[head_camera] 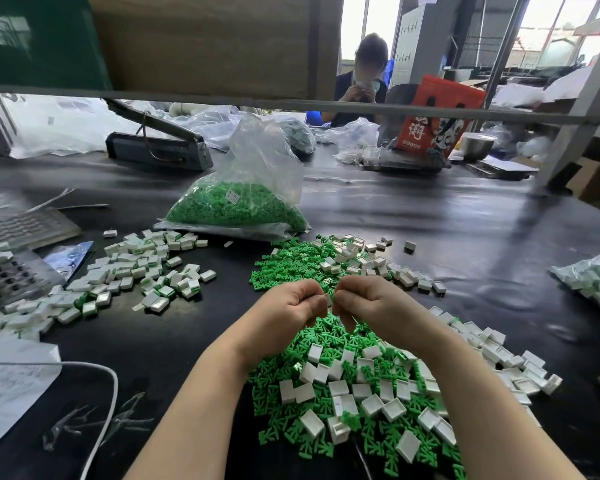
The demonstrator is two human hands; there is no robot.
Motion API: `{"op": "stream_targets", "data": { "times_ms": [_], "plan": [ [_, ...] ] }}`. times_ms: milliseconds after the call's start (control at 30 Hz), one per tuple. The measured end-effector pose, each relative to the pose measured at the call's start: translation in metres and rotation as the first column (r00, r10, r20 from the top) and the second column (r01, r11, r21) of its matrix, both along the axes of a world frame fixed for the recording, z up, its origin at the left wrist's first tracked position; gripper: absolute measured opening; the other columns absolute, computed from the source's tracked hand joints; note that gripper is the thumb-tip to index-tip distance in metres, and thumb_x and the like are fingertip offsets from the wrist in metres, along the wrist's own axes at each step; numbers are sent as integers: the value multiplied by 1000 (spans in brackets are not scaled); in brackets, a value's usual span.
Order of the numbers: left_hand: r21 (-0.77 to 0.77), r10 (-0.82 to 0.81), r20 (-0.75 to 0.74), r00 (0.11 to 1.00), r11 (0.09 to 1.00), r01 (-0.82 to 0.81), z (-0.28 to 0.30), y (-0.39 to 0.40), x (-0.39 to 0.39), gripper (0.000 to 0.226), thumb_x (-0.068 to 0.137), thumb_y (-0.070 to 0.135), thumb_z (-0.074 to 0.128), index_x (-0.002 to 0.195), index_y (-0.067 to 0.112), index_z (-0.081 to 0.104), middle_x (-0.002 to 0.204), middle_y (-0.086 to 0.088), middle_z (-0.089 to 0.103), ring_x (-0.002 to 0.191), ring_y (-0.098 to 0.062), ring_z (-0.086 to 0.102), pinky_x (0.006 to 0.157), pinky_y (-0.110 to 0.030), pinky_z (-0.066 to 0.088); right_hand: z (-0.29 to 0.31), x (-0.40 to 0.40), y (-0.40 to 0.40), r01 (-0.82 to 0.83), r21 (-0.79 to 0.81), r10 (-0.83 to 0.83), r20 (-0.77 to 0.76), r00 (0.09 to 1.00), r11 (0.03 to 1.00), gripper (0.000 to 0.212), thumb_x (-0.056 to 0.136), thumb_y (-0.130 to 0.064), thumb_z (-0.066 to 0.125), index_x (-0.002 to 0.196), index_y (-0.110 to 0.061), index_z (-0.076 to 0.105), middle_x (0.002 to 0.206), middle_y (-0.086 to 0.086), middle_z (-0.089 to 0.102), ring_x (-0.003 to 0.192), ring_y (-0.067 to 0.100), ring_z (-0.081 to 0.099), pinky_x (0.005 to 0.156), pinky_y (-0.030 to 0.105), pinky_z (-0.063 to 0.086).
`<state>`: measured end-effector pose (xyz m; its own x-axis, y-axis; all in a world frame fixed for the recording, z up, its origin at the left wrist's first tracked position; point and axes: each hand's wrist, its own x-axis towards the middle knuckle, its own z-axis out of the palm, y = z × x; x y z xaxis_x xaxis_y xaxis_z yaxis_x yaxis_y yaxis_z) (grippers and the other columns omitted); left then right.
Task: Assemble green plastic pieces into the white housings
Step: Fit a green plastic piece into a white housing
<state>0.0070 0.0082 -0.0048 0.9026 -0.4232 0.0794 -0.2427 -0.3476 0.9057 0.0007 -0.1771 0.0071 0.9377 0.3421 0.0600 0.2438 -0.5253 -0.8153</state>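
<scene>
both hands meet above the mixed heap of green pieces (329, 344) and white housings (371, 393) on the black table (465, 216); the left hand (288, 306) and right hand (368, 299) have fingers curled, pinching one small white housing (328, 298) between them; finished ones (132, 271) lie to the left.

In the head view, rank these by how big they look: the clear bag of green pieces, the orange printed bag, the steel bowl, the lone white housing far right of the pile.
1. Clear bag of green pieces, though it is nearer.
2. Orange printed bag.
3. Steel bowl.
4. Lone white housing.
</scene>
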Motion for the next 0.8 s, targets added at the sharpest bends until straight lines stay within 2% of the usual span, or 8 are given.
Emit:
{"op": "stream_targets", "data": {
  "times_ms": [133,367,567,700,800],
  "plan": [
    [67,-19,32,999,998,17,2,-1,-2,20,97,24,56,81,12,59,69,-1,50,64,-13,42,62,-32,35,-1,0,-2,-64,-20,62,-90,994,998,31,103,-21,46,75,-18,60,59,-2,57,61,20,50,66,39,41],
    [80,-65,-3,998,995,65,9,0,-7,20,99,21,52,81,14,57,74,-5,46,68,-15,39,65,-32,32,-1,0,-4,-122,23,123,-104,987,992,33,102,-16,47,70,-14,55,52,-9,48,49,6,39,51,18,34],
    [127,-77,13,997,989,74,15,5,-10,25,100,19,52,75,21,54,72,-2,44,67,-13,37,63,-30,31,-3,0,-1,-145,37,148,-103,984,989,32,102,-15,47,71,-17,55,55,-13,49,51,4,40,55,19,35],
    [189,-86,22,996,979,80,16,5,-10,20,99,18,52,81,10,55,74,-2,45,66,-10,37,63,-30,32,-3,0,0,-146,-58,140,-90,986,988,32,101,-19,48,70,-21,55,64,-3,49,60,14,40,61,33,35],
    [215,-79,26,997,974,71,16,5,-10,18,99,18,52,84,9,55,75,-2,47,67,-11,38,63,-30,33,-1,-2,1,-150,-76,143,-89,986,986,32,101,-19,48,70,-21,55,64,-3,49,61,16,40,63,35,35]
  ]
}}
